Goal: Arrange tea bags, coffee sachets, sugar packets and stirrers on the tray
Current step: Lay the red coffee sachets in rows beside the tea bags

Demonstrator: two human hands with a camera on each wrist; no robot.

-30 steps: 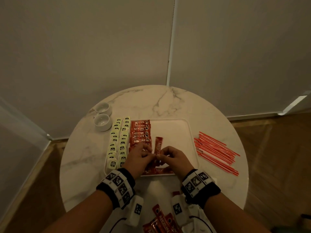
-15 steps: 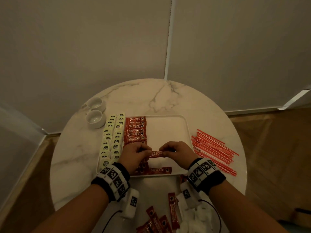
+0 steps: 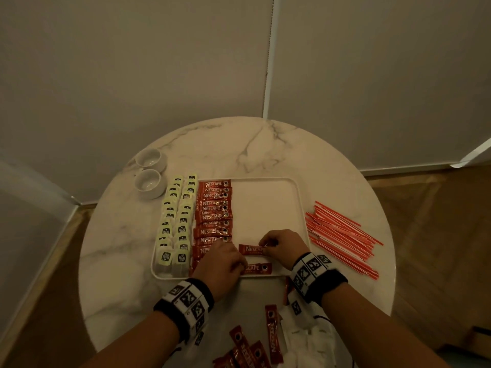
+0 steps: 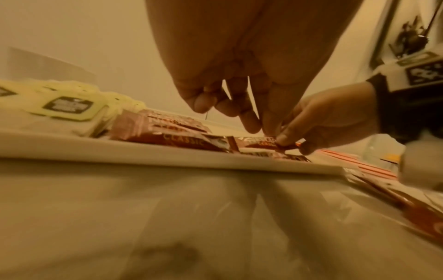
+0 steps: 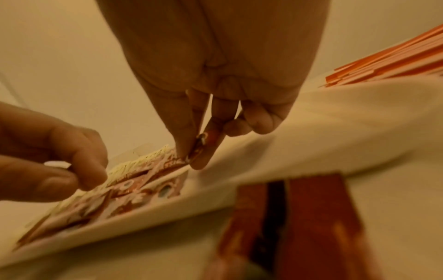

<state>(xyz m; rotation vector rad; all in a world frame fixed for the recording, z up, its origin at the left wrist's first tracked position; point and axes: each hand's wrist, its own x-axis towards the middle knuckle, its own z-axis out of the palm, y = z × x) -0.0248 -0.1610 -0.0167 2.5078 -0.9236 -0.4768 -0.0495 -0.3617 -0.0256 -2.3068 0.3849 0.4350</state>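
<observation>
From the head view, my right hand (image 3: pixel 281 248) pinches one end of a sachet (image 3: pixel 251 249) lying crosswise over the tray (image 3: pixel 265 203), beside the sachet row (image 3: pixel 214 208) and tea bags (image 3: pixel 176 224); stirrers (image 3: pixel 342 240) lie off to the right. My left hand (image 3: pixel 220 264) hides its fingers here. The left wrist view shows them loosely curled, holding nothing. The right wrist view shows thumb and forefinger (image 5: pixel 203 151) nipped on the sachet's end.
</observation>
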